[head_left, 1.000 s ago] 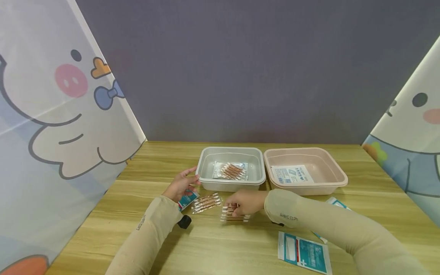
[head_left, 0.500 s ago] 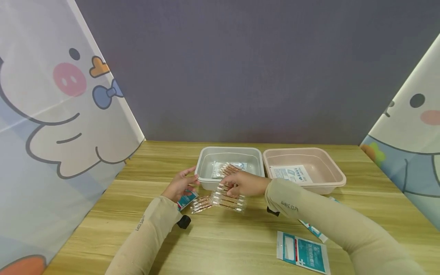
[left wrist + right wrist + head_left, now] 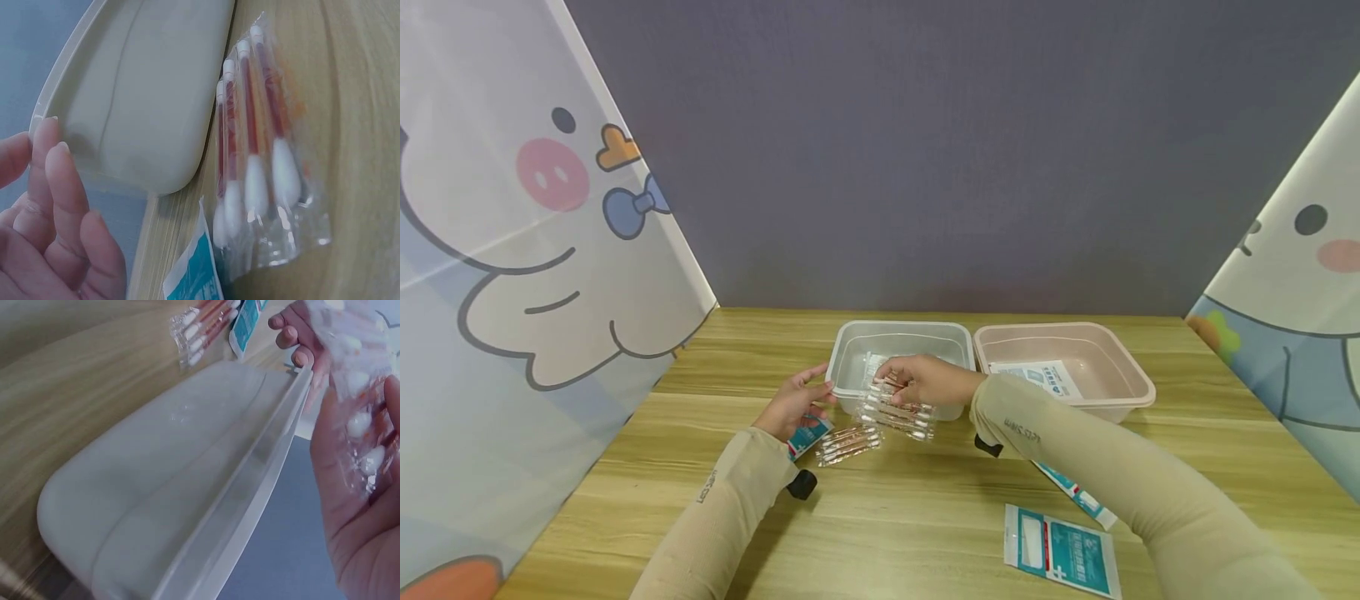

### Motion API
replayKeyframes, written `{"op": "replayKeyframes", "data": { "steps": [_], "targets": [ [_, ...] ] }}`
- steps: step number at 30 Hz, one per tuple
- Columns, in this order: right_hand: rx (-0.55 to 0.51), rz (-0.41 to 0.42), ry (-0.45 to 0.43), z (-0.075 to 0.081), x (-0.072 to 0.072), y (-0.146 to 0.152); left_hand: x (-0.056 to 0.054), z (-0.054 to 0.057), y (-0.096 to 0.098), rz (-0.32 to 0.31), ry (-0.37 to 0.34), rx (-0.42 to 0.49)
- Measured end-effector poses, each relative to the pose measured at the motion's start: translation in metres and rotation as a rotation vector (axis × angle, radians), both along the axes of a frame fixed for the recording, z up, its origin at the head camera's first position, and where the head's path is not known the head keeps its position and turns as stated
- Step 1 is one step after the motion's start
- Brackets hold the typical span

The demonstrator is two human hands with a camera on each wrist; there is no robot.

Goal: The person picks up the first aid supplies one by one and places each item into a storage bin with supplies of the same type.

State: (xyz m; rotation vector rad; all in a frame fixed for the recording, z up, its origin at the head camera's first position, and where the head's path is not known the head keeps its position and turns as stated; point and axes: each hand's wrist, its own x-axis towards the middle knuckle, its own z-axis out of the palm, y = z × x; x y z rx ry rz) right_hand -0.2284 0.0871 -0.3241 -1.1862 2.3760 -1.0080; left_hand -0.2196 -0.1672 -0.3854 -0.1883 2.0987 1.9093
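My right hand (image 3: 922, 381) pinches a clear packet of iodine cotton swabs (image 3: 897, 417) over the near rim of the white plastic bin (image 3: 957, 332). The white-tipped swabs show through the film in the right wrist view, and the packet hangs down past the fingers. My left hand (image 3: 792, 406) grips the bin's left rim between thumb and fingertips. Another swab packet (image 3: 850, 444) lies on the table just in front of the bin, its brown sticks plain in the left wrist view. Most of the bin's contents are hidden behind my right hand.
Right of the white bin stands a pink bin (image 3: 1112, 358) with a white printed packet (image 3: 1043, 377) inside. A teal packet (image 3: 808, 435) lies under my left hand. Another teal packet (image 3: 1063, 550) lies at front right, with one more (image 3: 1078, 496) partly beneath my right forearm.
My right hand has lifted the swab packet off the table and moved it forward to the white bin's near rim. My left hand has stayed at the rim.
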Motion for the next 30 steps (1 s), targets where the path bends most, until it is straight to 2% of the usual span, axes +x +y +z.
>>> {"op": "replayKeyframes", "data": {
  "steps": [5, 9, 13, 16, 25, 30],
  "targets": [
    [-0.037, -0.062, -0.023, 0.003, -0.005, -0.002, -0.001, -0.001, 0.000, 0.002, -0.006, 0.004],
    [-0.036, -0.100, -0.018, 0.003, -0.009, -0.002, -0.001, 0.000, 0.000, 0.005, -0.002, 0.009],
    [-0.026, -0.137, -0.053, 0.003, -0.014, -0.002, -0.001, 0.000, -0.001, 0.000, -0.003, 0.009],
    [-0.024, -0.144, -0.062, 0.003, -0.015, -0.001, -0.001, 0.000, -0.002, -0.006, -0.003, 0.005],
    [0.025, -0.151, -0.016, 0.006, -0.018, -0.002, 0.000, 0.001, -0.001, 0.001, 0.000, 0.003],
    [0.025, -0.148, -0.030, 0.004, -0.021, -0.001, 0.001, 0.001, 0.000, 0.006, 0.000, 0.008]
  ]
}}
